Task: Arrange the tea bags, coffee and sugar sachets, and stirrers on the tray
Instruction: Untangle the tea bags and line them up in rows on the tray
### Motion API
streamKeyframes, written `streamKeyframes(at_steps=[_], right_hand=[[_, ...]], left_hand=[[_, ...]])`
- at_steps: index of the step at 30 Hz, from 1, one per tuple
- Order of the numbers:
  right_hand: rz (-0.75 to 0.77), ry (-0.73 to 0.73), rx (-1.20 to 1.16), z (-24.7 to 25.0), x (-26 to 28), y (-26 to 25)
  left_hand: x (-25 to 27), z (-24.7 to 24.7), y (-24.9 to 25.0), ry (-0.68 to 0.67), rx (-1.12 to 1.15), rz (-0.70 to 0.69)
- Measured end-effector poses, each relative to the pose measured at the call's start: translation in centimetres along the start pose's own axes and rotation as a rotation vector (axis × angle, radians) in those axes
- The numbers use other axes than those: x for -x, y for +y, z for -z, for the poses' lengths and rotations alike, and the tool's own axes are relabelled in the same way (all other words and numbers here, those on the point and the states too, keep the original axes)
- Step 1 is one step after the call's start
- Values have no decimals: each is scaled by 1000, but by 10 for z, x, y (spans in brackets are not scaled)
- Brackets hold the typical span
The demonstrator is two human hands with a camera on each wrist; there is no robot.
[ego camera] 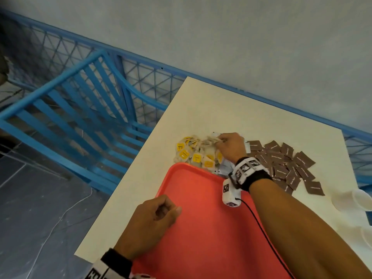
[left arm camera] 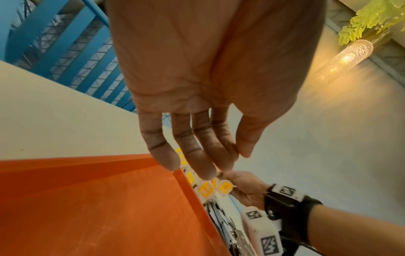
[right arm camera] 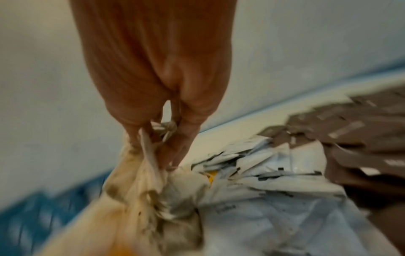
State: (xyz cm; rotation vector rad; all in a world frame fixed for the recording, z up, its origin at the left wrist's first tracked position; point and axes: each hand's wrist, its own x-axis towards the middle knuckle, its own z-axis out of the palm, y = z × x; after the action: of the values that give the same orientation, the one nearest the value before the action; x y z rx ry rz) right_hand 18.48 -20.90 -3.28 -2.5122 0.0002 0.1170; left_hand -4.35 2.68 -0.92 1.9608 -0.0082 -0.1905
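The right hand [ego camera: 231,147] reaches past the far edge of the red tray [ego camera: 201,228] into the heap of tea bags [ego camera: 198,155], its fingers curled round a bunch of them; the wrist view, though blurred, shows bags and strings pinched between the fingertips [right arm camera: 175,155]. The tea bags, with yellow tags, lie on the white table [ego camera: 231,109] touching the tray's far rim. Just beside them, under the right wrist, sits a pile of white sachets [right arm camera: 274,173], and further right a spread of brown sachets [ego camera: 289,164]. The left hand [ego camera: 153,222] hovers over the tray's left edge, fingers [left arm camera: 192,143] loosely bent and holding nothing. White cups [ego camera: 360,200] stand at the table's right edge.
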Motion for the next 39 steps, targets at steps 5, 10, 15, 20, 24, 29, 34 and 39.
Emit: streamKeyframes(at_steps=[5, 10, 15, 20, 24, 29, 34, 39], right_hand=[[-221, 36, -466, 46, 24, 7], [-136, -52, -567, 54, 83, -30], [-22, -132, -553, 19, 148, -49], [409, -284, -51, -17, 204, -63], [332, -459, -82, -13, 188, -60], [46, -146, 221, -27, 119, -35], [60, -206, 388, -48, 92, -20], [85, -101, 220, -33, 94, -12]], left_hand=[[-14, -2, 7, -49, 50, -4], [-40, -18, 24, -43, 364, 185], [-51, -44, 16, -168, 1157, 645], [-38, -51, -10, -228, 1459, 765], [-32, -48, -24, -167, 1267, 771], [-21, -37, -20, -58, 1100, 736], [-7, -26, -23, -93, 1026, 727], [-1, -23, -17, -72, 849, 622]])
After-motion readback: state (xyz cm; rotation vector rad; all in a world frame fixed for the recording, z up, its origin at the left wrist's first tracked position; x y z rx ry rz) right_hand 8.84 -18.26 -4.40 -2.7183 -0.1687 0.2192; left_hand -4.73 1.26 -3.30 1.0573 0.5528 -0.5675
